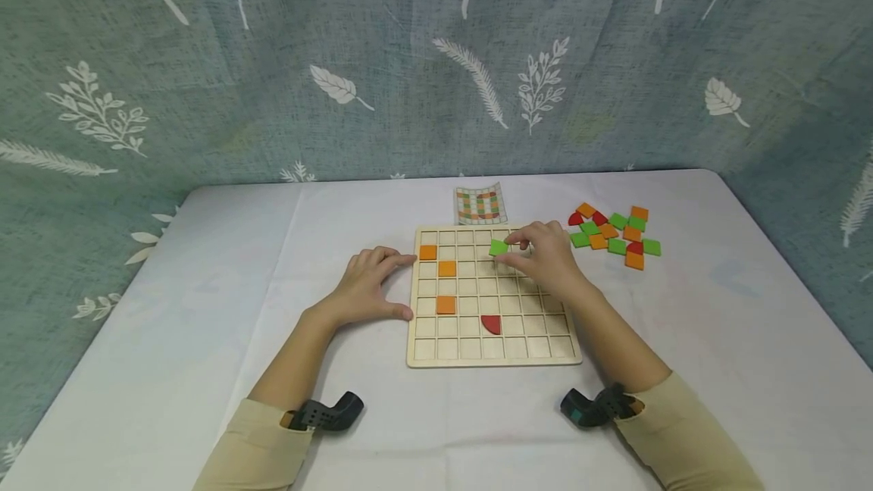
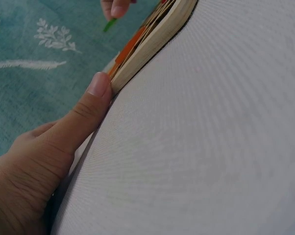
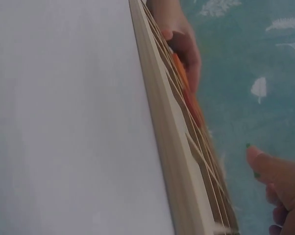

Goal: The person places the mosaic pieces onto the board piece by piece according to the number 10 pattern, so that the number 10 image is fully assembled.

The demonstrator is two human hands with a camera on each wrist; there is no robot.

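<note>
Head view, from the left: a white-covered worktop (image 1: 170, 324) carries everything; upon it the left hand (image 1: 364, 286) reaches in with thumb and forefinger stretched apart, both tips touching the side edge of a pale gridded board (image 1: 494, 363), so this grip is spread and curls round nothing. The board lies flat near the middle; it looks wooden, stiff and fairly light, apt to slide on cloth, and its raised rim seems the natural place to steady it. Three orange squares (image 1: 446, 305) sit in cells towards its left (one each in three separate rows); just beyond the far edge lies a small patterned sheet (image 1: 480, 204), with a slight bend to it, probably thin and easily creased; a red quarter-round piece (image 1: 491, 324) rests in a nearer cell.

Further right, a green square (image 1: 499, 248) is over the far part of the board, pinched at its right side between thumb and fingertips of the right hand (image 1: 546, 256); that grip is closed on it, though whether the piece touches the board I cannot tell. It looks thin, rigid and very light, with smooth faces that might slip; opposite edges should give the surest hold. Beyond the board's right side, loose orange, green and red pieces (image 1: 617, 246) lie in a scattered cluster.
</note>
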